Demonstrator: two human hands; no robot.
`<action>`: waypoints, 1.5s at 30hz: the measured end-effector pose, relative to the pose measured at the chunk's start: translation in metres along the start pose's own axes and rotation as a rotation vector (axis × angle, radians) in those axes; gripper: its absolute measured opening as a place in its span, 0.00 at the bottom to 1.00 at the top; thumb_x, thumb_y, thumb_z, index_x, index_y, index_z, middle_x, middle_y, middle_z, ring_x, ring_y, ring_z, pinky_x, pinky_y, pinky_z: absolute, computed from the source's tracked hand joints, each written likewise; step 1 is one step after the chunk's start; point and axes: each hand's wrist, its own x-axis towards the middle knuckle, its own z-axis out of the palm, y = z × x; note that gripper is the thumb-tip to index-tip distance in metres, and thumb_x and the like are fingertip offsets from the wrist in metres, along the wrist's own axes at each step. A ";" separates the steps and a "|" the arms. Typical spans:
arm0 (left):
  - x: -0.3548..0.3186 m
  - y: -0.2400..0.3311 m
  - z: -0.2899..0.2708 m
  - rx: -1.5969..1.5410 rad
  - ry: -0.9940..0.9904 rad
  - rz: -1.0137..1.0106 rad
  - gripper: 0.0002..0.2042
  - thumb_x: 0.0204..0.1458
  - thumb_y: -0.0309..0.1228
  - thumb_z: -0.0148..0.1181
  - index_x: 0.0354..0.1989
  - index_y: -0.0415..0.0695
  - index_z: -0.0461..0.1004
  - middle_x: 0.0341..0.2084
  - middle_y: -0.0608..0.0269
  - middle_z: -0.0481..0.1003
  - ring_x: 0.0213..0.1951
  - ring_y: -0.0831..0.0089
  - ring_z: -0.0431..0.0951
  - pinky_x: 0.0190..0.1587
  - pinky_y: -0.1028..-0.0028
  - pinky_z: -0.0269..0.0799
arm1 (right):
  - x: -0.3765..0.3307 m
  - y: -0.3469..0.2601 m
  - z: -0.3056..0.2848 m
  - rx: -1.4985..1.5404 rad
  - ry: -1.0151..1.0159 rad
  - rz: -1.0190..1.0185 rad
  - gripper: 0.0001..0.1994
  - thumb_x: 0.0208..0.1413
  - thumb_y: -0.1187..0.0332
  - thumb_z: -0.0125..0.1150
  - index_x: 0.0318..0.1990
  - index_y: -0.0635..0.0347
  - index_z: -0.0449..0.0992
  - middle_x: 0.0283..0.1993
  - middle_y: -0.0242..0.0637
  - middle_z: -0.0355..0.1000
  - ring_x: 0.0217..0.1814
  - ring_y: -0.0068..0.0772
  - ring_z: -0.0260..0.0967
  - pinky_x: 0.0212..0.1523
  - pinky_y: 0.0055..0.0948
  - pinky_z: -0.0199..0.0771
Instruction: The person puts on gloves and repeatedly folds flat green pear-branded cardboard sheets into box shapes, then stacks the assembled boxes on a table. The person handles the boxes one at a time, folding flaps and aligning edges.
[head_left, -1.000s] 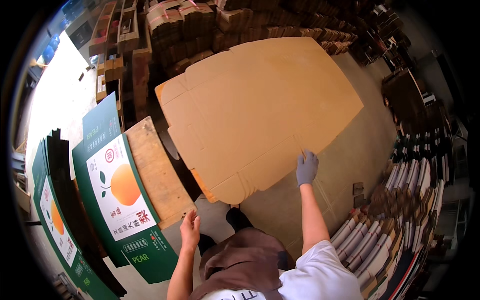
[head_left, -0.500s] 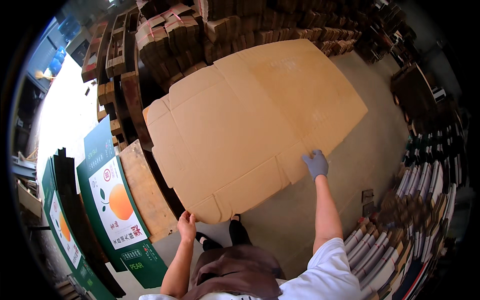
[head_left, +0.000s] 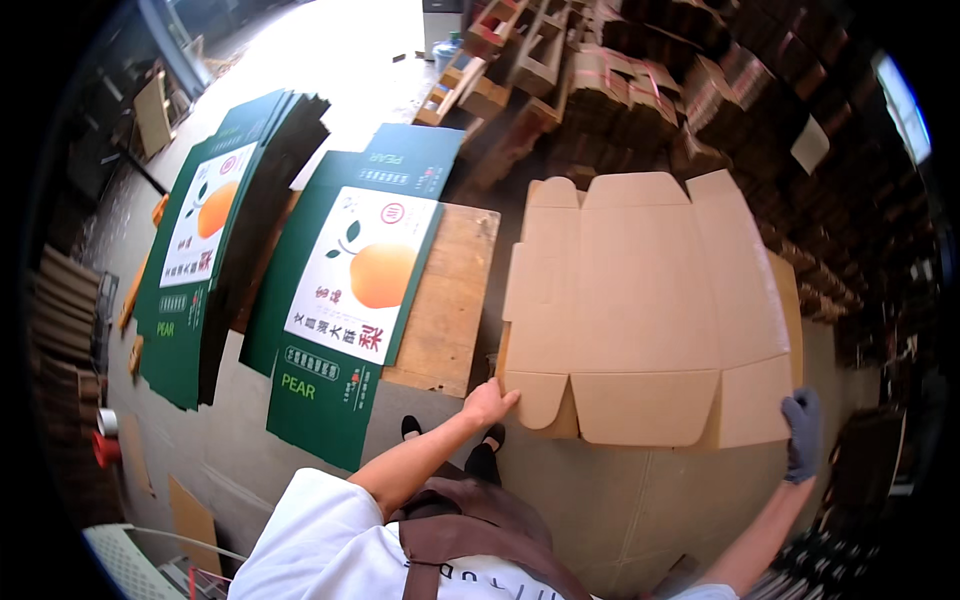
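Observation:
A flat brown cardboard box blank (head_left: 640, 290) lies in front of me, its flaps and crease lines showing. My bare left hand (head_left: 490, 402) pinches its near left corner, thumb and fingers closed on the edge. My right hand (head_left: 802, 432), in a grey glove, is closed at the near right corner. Along the right side, a strip of another cardboard layer (head_left: 790, 300) shows beneath the top panel. What supports the cardboard is hidden under it.
Left of it, green printed carton blanks (head_left: 330, 290) with a fruit picture lie on a wooden board (head_left: 450, 310). A thicker green stack (head_left: 205, 240) stands farther left. Wooden pallets (head_left: 490, 70) and tied cardboard bundles (head_left: 620, 95) are behind. My feet (head_left: 492, 437) stand on the concrete floor.
The view has turned left, bringing the green blanks nearer the middle. The cardboard shows a shorter outline, with an overlapping panel at its right. My gloved hand has moved to its near right corner.

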 end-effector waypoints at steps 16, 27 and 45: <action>-0.189 -0.020 -0.329 -1.343 -0.016 0.450 0.35 0.62 0.63 0.40 0.59 0.41 0.68 0.47 0.53 0.78 0.47 0.62 0.80 0.50 0.63 0.77 | -0.127 -0.515 0.349 -0.611 -0.784 -0.857 0.12 0.48 0.65 0.56 0.33 0.65 0.79 0.31 0.52 0.77 0.36 0.52 0.78 0.40 0.43 0.77; -0.191 -0.194 -0.350 -1.154 0.206 -0.031 0.10 0.60 0.32 0.52 0.39 0.41 0.79 0.29 0.64 0.80 0.31 0.75 0.80 0.32 0.74 0.76 | -0.160 -0.502 0.515 -0.288 -1.564 -0.667 0.23 0.52 0.50 0.63 0.40 0.65 0.79 0.28 0.40 0.76 0.27 0.33 0.74 0.35 0.29 0.75; -0.289 -0.087 -0.303 -0.362 0.086 -0.443 0.19 0.59 0.34 0.61 0.55 0.38 0.74 0.48 0.44 0.78 0.51 0.56 0.77 0.56 0.66 0.69 | 0.184 -0.433 0.767 -0.151 -0.633 -0.633 0.50 0.54 0.30 0.47 0.71 0.66 0.51 0.62 0.60 0.68 0.65 0.54 0.67 0.66 0.40 0.61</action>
